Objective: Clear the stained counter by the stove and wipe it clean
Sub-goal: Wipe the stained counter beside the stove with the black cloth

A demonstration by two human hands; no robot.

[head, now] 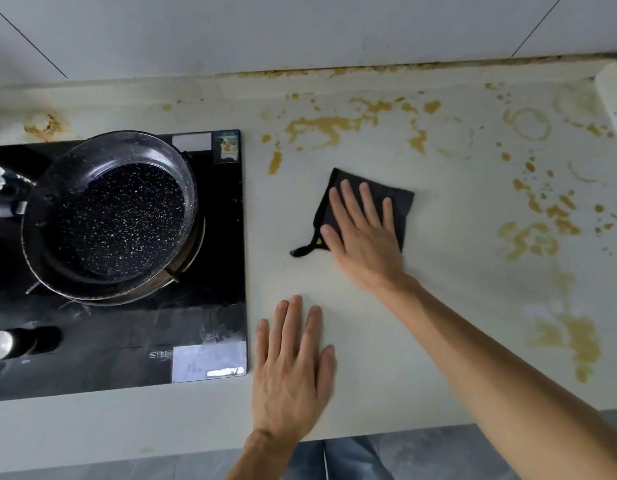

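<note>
A pale counter (438, 306) runs right of the stove, marked with yellow-brown stains (321, 128) along the back and down the right side (573, 337). A dark square cloth (397, 202) with a hanging loop lies flat on the counter's middle. My right hand (362, 233) presses flat on the cloth, fingers spread and pointing away from me. Near the front edge, my left hand (293, 368) rests palm-down on bare counter, fingers apart and holding nothing.
A black glass stove (224, 271) sits at the left with a dark speckled pan (109, 216) on its burner and a knob (2, 344) at the front. A tiled wall (300, 29) backs the counter. A white object (615, 95) stands at the far right.
</note>
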